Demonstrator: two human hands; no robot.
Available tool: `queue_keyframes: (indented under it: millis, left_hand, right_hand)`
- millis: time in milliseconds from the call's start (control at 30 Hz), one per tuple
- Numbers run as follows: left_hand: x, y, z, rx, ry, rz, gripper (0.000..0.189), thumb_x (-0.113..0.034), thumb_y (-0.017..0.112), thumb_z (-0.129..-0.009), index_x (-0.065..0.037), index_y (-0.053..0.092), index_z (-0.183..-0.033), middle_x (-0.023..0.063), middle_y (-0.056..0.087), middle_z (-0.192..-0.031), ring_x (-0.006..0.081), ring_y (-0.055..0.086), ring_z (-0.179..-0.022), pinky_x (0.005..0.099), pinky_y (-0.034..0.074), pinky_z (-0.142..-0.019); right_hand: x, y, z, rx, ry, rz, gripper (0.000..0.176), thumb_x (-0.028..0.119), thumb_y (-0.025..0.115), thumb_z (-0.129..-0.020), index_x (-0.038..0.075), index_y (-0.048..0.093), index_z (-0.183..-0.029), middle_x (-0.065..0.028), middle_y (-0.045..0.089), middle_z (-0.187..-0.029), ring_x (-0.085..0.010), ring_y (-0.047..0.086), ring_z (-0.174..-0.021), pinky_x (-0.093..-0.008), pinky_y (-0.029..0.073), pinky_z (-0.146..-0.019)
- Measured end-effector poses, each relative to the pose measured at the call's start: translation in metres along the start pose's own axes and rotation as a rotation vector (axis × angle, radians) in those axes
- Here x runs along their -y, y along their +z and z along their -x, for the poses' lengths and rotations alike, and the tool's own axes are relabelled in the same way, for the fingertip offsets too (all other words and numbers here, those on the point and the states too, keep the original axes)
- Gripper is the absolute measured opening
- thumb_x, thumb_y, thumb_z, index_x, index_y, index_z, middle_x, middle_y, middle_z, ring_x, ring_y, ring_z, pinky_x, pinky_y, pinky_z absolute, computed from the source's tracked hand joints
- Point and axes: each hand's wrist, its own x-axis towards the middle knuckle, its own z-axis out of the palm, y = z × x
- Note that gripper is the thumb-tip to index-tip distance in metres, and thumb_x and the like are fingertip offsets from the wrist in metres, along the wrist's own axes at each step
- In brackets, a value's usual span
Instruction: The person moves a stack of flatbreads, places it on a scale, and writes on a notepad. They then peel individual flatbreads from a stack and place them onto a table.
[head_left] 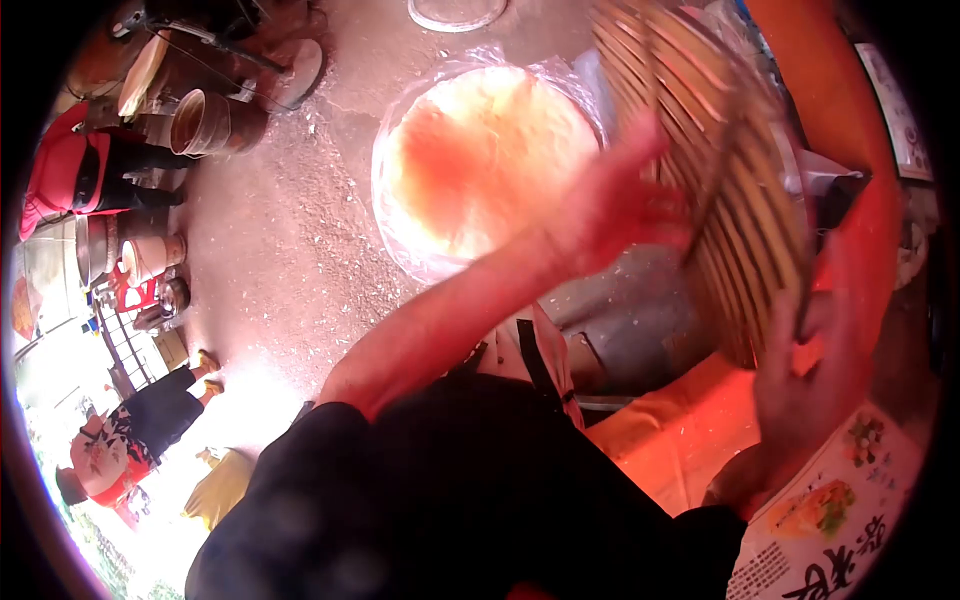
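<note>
A round wooden slatted rack (745, 235) is held tilted up on edge at the right, blurred by motion. My right hand (805, 365) is closed around its lower rim, the fingers partly smeared. My left hand (625, 210) is at the rack's near-left side with thumb and fingers apart, overlapping the slats in this view. Left of the rack, beneath my left forearm, lies a large round pale slab (510, 130) with an orange-red tint on its left half. Crumpled clear plastic (395, 240) surrounds the slab's edge.
An orange-covered table (680, 430) runs along the right, with a printed sign (825, 510) at its near end. Buckets (205, 122) stand on the floor at far left. One person in pink (70, 170) and another in dark trousers (155, 420) are at the left.
</note>
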Motion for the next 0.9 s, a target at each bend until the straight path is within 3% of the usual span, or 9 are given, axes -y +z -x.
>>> queue_keyframes:
  millis: [67, 133, 200, 333, 400, 467, 567, 800, 900]
  left_hand:
    - [-0.042, 0.006, 0.035, 0.042, 0.186, 0.084, 0.117, -0.082, 0.051, -0.069, -0.002, 0.013, -0.146, 0.0291, 0.024, -0.145, 0.0445, 0.037, -0.125, 0.0544, 0.038, -0.099]
    - [-0.068, -0.03, 0.06, 0.515, 0.253, 0.565, 0.118, -0.084, 0.05, -0.066, -0.002, 0.019, -0.145, 0.0265, 0.027, -0.144, 0.0417, 0.036, -0.128, 0.0558, 0.033, -0.103]
    - [-0.079, -0.038, 0.097, 0.033, 0.415, 0.321, 0.112, -0.082, 0.052, -0.067, -0.001, 0.03, -0.141, 0.0222, 0.038, -0.139, 0.0386, 0.039, -0.127, 0.0545, 0.03, -0.106]
    - [-0.04, -0.148, 0.129, -0.481, 0.413, -0.121, 0.061, -0.041, 0.063, -0.087, 0.001, 0.046, -0.128, 0.0163, 0.059, -0.116, 0.0306, 0.055, -0.111, 0.0461, 0.046, -0.093]
    - [-0.002, -0.234, 0.146, -0.535, 0.286, -0.295, 0.037, -0.023, 0.062, -0.089, 0.003, 0.055, -0.114, 0.0158, 0.064, -0.097, 0.0268, 0.065, -0.088, 0.0378, 0.056, -0.074]
    - [0.026, -0.264, 0.154, -1.099, -0.094, -0.381, 0.032, -0.023, 0.065, -0.087, 0.006, 0.059, -0.1, 0.0169, 0.063, -0.081, 0.0269, 0.066, -0.066, 0.0338, 0.057, -0.057]
    - [0.044, -0.293, 0.174, -1.117, -0.192, -0.574, 0.043, -0.035, 0.068, -0.085, 0.004, 0.055, -0.097, 0.0163, 0.061, -0.078, 0.0264, 0.066, -0.064, 0.0349, 0.057, -0.055]
    - [0.039, -0.295, 0.185, -1.233, 0.084, -0.653, 0.02, -0.017, 0.061, -0.086, 0.002, 0.059, -0.083, 0.0073, 0.058, -0.065, 0.0166, 0.059, -0.05, 0.028, 0.05, -0.043]
    - [0.026, -0.32, 0.192, -1.221, 0.177, -1.435, 0.017, -0.017, 0.059, -0.081, -0.003, 0.058, -0.07, 0.0073, 0.056, -0.058, 0.0164, 0.056, -0.048, 0.0342, 0.047, -0.043]
  right_hand:
    - [0.01, 0.017, -0.004, 0.006, -0.33, 0.113, 0.048, -0.005, 0.063, -0.071, -0.003, 0.058, -0.119, -0.0017, 0.041, -0.063, -0.0157, 0.043, -0.057, -0.0249, 0.041, -0.058]
    - [0.015, 0.036, -0.008, 0.089, -0.517, 0.128, 0.039, 0.0, 0.062, -0.072, -0.001, 0.063, -0.111, -0.0022, 0.043, -0.066, -0.0195, 0.045, -0.059, -0.0282, 0.041, -0.058]
    - [0.007, 0.07, 0.003, 0.18, -0.563, 0.106, 0.037, 0.006, 0.062, -0.071, -0.001, 0.063, -0.107, -0.002, 0.044, -0.071, -0.0177, 0.046, -0.065, -0.0309, 0.04, -0.061]
    - [0.006, 0.176, 0.051, 0.183, -0.546, -0.117, 0.034, 0.01, 0.059, -0.072, 0.003, 0.063, -0.105, -0.0032, 0.047, -0.073, -0.0199, 0.048, -0.071, -0.0344, 0.042, -0.064]
    - [0.003, 0.241, 0.098, 0.351, -0.415, -0.249, 0.041, 0.009, 0.059, -0.07, 0.007, 0.064, -0.111, -0.007, 0.056, -0.082, -0.0248, 0.053, -0.081, -0.0375, 0.047, -0.069]
    - [-0.013, 0.303, 0.163, 0.522, -0.454, -0.277, 0.033, 0.008, 0.059, -0.071, 0.005, 0.064, -0.104, -0.0109, 0.057, -0.085, -0.0295, 0.055, -0.085, -0.0387, 0.048, -0.069]
    - [0.004, 0.274, 0.182, 0.633, -0.136, -0.337, 0.026, 0.009, 0.06, -0.07, 0.004, 0.064, -0.096, -0.0137, 0.058, -0.087, -0.0319, 0.057, -0.09, -0.0381, 0.049, -0.07]
    - [-0.081, 0.214, 0.195, 0.374, 0.198, -0.414, 0.019, 0.006, 0.06, -0.069, 0.008, 0.063, -0.088, -0.0116, 0.058, -0.08, -0.0319, 0.056, -0.076, -0.0407, 0.048, -0.065]
    - [-0.178, 0.199, 0.22, 0.286, 0.375, -0.175, 0.019, 0.013, 0.061, -0.077, 0.009, 0.065, -0.095, -0.0105, 0.063, -0.09, -0.0326, 0.059, -0.083, -0.0386, 0.051, -0.07]
